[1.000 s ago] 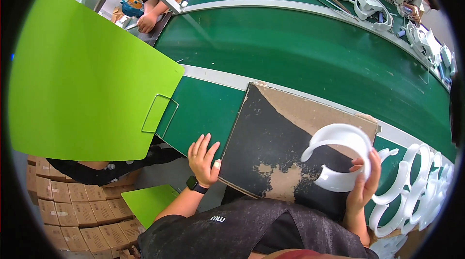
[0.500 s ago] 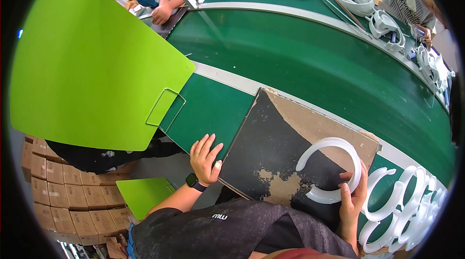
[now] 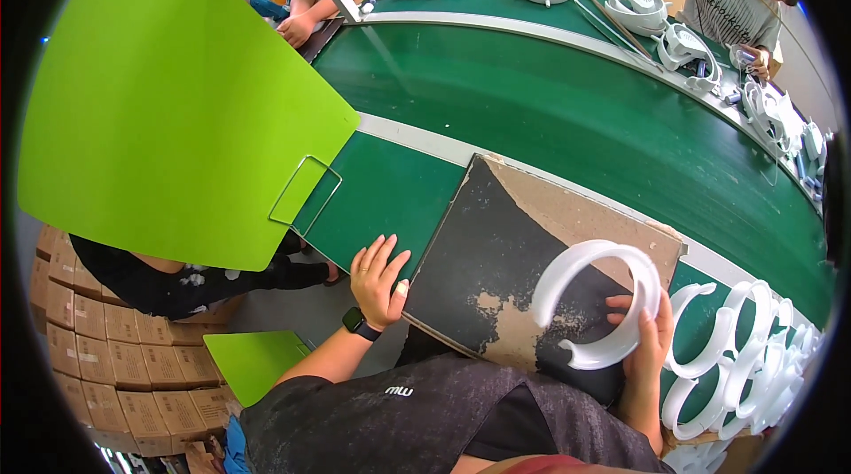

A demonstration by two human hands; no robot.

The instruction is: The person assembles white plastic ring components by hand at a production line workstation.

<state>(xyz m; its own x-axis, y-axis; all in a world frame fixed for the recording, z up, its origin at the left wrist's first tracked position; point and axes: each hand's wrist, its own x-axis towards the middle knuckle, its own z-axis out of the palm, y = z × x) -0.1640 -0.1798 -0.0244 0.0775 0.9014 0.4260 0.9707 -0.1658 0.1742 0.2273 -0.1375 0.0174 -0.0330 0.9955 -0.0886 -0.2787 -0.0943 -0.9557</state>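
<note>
A white C-shaped plastic ring (image 3: 646, 283) is gripped at its right side by my right hand (image 3: 650, 336), fingers inside the curve and thumb outside. It is tilted over a worn black-and-brown board (image 3: 461, 270) lying at the bench edge. My left hand (image 3: 378, 279) rests with fingers stretched out flat on the green bench top (image 3: 390, 181), just left of the board, and holds nothing. Several similar white C-shaped rings (image 3: 709, 359) stand in rows to the right of my right hand.
A green conveyor belt (image 3: 532, 84) runs beyond the board behind a metal rail. A lime-green panel (image 3: 168, 110) with a wire loop (image 3: 306, 195) stands at left. Stacked cartons (image 3: 124, 359) are lower left. Across the belt, two people work near white plastic housings (image 3: 638, 8).
My right hand has raised and tilted the white ring off the board, so more of its side shows. My left hand stays nearly where it was. The view has shifted slightly.
</note>
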